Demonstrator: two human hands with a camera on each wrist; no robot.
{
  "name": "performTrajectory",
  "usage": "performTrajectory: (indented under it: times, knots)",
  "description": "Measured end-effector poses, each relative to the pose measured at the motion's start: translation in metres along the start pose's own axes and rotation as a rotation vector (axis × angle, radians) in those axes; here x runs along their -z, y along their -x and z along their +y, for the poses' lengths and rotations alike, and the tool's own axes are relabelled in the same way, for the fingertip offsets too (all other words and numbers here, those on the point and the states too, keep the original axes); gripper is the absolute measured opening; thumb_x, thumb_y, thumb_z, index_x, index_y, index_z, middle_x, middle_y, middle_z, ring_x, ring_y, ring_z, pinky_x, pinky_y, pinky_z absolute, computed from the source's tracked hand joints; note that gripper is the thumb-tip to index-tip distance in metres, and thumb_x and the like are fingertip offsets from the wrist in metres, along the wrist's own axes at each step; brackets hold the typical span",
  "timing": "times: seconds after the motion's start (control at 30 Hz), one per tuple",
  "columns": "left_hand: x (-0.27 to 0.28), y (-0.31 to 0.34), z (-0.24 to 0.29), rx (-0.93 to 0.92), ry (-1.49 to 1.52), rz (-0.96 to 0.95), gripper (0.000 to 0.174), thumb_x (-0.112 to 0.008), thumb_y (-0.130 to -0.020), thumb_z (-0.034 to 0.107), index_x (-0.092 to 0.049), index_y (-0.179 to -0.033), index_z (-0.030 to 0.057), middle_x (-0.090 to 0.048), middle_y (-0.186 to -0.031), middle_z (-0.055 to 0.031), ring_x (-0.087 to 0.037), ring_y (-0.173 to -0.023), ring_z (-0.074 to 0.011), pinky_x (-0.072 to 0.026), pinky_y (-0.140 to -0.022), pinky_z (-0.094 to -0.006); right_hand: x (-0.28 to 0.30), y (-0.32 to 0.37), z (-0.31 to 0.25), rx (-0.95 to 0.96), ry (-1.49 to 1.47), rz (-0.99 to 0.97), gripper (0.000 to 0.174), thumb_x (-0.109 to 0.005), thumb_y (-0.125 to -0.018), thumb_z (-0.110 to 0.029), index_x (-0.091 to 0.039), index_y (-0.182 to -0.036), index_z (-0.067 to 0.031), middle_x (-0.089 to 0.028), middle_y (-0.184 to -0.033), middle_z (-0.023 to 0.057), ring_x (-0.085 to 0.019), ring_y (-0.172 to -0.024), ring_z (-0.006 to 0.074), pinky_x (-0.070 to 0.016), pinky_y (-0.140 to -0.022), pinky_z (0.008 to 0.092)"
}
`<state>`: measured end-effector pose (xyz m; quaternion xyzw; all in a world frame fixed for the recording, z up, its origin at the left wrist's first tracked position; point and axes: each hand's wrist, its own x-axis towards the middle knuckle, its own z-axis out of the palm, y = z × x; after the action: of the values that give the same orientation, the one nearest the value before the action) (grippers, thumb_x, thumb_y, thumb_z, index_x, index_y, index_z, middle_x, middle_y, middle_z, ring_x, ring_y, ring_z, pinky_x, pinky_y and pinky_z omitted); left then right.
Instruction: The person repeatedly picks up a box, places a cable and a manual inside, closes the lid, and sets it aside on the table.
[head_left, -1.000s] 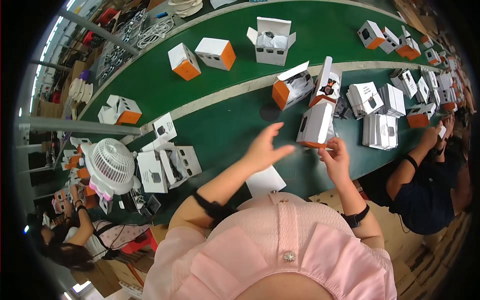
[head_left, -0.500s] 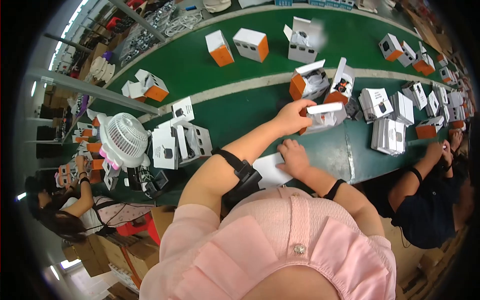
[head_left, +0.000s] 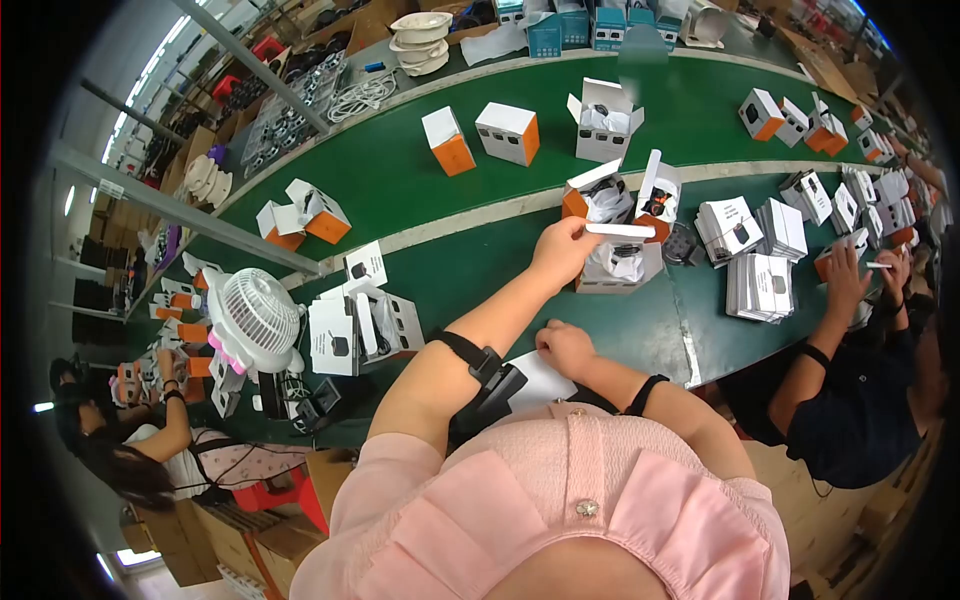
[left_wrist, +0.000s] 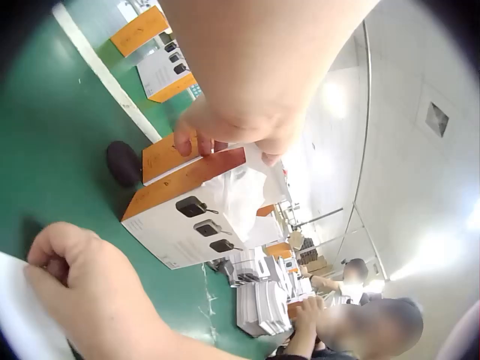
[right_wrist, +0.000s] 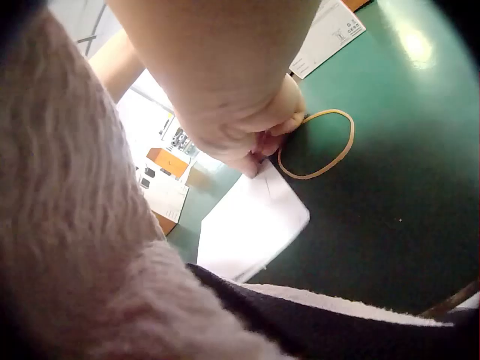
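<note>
My left hand grips the raised lid of an open white-and-orange box, its thumb and fingers on either side of the flap in the left wrist view. Crumpled white wrapping shows inside the box, and small black cameras are printed on its side. Close to my body, my right hand has curled fingers and pinches the corner of a white leaflet lying on the green table. Beside those fingers is a loop of tan rubber band, one end of it hidden by the hand.
Two more open boxes stand just behind, one orange-sided, one with its lid up. Banded leaflet stacks lie to the right. At left are a white fan and another open box. A person works at right.
My left hand has reached to the box lid. The right hand has left the box and come back to the leaflet. The box now sits with its top open.
</note>
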<state>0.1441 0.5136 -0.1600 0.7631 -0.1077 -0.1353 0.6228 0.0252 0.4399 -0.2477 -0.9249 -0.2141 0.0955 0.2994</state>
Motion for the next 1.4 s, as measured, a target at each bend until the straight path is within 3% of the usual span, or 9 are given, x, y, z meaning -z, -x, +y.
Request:
performTrajectory:
  times: [0.2, 0.3, 0.43, 0.53, 0.7, 0.9, 1.03, 1.23, 1.4]
  knots:
    - [0.000, 0.007, -0.008, -0.139, -0.055, 0.465, 0.033, -0.070, -0.078, 0.028, -0.062, -0.088, -0.0026, -0.063, -0.076, -0.0065, -0.059, -0.071, -0.0171, -0.0448, -0.063, -0.0313, 0.042, 0.018, -0.007, 0.153, -0.187, 0.100, 0.009, -0.064, -0.074, -0.007, -0.058, -0.080, -0.0043, -0.062, -0.099, 0.0149, -0.059, -0.091, 0.0331, -0.0470, -0.080, 0.0397]
    - [0.035, 0.039, 0.022, 0.155, -0.212, 0.114, 0.033, -0.066, -0.085, 0.031, -0.059, -0.089, -0.0003, -0.064, -0.088, -0.0050, -0.057, -0.087, -0.0106, -0.0460, -0.070, -0.0266, 0.087, 0.046, -0.020, 0.218, -0.342, 0.233, 0.009, -0.061, -0.080, -0.006, -0.053, -0.081, -0.0036, -0.062, -0.104, 0.0148, -0.060, -0.093, 0.0295, -0.0467, -0.083, 0.0396]
    - [0.039, 0.079, 0.003, -0.020, 0.081, 0.112, 0.030, -0.062, -0.088, 0.033, -0.063, -0.086, 0.0029, -0.063, -0.083, -0.0020, -0.057, -0.074, -0.0113, -0.0440, -0.061, -0.0313, 0.129, 0.066, -0.016, 0.061, -0.935, 0.314, 0.008, -0.053, -0.091, -0.006, -0.045, -0.093, -0.0036, -0.062, -0.107, 0.0131, -0.060, -0.092, 0.0192, -0.0494, -0.080, 0.0344]
    - [0.042, 0.109, 0.013, 0.098, 0.528, -0.264, 0.031, -0.055, -0.093, 0.026, -0.058, -0.114, 0.0027, -0.061, -0.107, -0.0052, -0.058, -0.093, -0.0108, -0.0479, -0.072, -0.0230, 0.142, 0.075, 0.001, -0.101, -1.063, 0.280, 0.006, -0.049, -0.094, -0.007, -0.044, -0.095, -0.0035, -0.062, -0.109, 0.0132, -0.060, -0.091, 0.0146, -0.0518, -0.074, 0.0305]
    - [0.021, 0.110, 0.016, 0.080, 0.206, -0.359, 0.037, -0.050, -0.094, 0.031, -0.054, -0.118, 0.0021, -0.061, -0.108, -0.0083, -0.062, -0.090, -0.0147, -0.0517, -0.073, -0.0264, 0.145, 0.086, -0.007, -0.068, -0.741, 0.469, 0.008, -0.056, -0.088, -0.002, -0.048, -0.090, -0.0032, -0.063, -0.108, 0.0150, -0.063, -0.092, 0.0178, -0.0520, -0.068, 0.0290]
    - [0.003, 0.113, 0.051, 0.534, 0.963, -0.274, 0.043, -0.047, -0.095, 0.036, -0.051, -0.123, 0.0036, -0.061, -0.108, -0.0102, -0.064, -0.091, -0.0222, -0.0561, -0.071, -0.0389, 0.142, 0.092, -0.013, 0.502, 0.183, 0.648, 0.026, -0.069, -0.067, -0.001, -0.054, -0.088, -0.0039, -0.058, -0.118, 0.0181, -0.059, -0.102, 0.0352, -0.0471, -0.082, 0.0403]
    - [-0.014, 0.116, 0.037, 0.308, 0.306, -0.209, 0.063, -0.041, -0.091, 0.059, -0.048, -0.127, 0.0074, -0.059, -0.115, -0.0123, -0.060, -0.102, -0.0257, -0.0535, -0.077, -0.0392, 0.138, 0.100, -0.003, 0.426, 0.159, 0.545, 0.024, -0.069, -0.069, -0.001, -0.054, -0.087, -0.0031, -0.053, -0.124, 0.0193, -0.055, -0.110, 0.0348, -0.0458, -0.086, 0.0410]
    - [-0.008, 0.114, 0.043, 0.562, 0.842, -0.333, 0.051, -0.063, -0.087, 0.020, -0.043, -0.131, 0.0074, -0.058, -0.109, -0.0124, -0.062, -0.092, -0.0184, -0.0544, -0.068, -0.0308, 0.139, 0.101, 0.007, 0.496, 0.172, 0.416, 0.020, -0.067, -0.070, 0.000, -0.053, -0.085, -0.0031, -0.052, -0.126, 0.0195, -0.054, -0.113, 0.0354, -0.0447, -0.089, 0.0422]
    - [-0.024, 0.114, 0.019, 0.285, 0.190, -0.133, 0.052, -0.069, -0.078, 0.006, -0.047, -0.125, 0.0039, -0.058, -0.110, -0.0108, -0.061, -0.089, -0.0151, -0.0514, -0.072, -0.0280, 0.148, 0.102, 0.005, 0.517, 0.118, 0.273, 0.023, -0.067, -0.075, -0.005, -0.057, -0.094, -0.0006, -0.051, -0.129, 0.0183, -0.053, -0.115, 0.0301, -0.0430, -0.093, 0.0386]
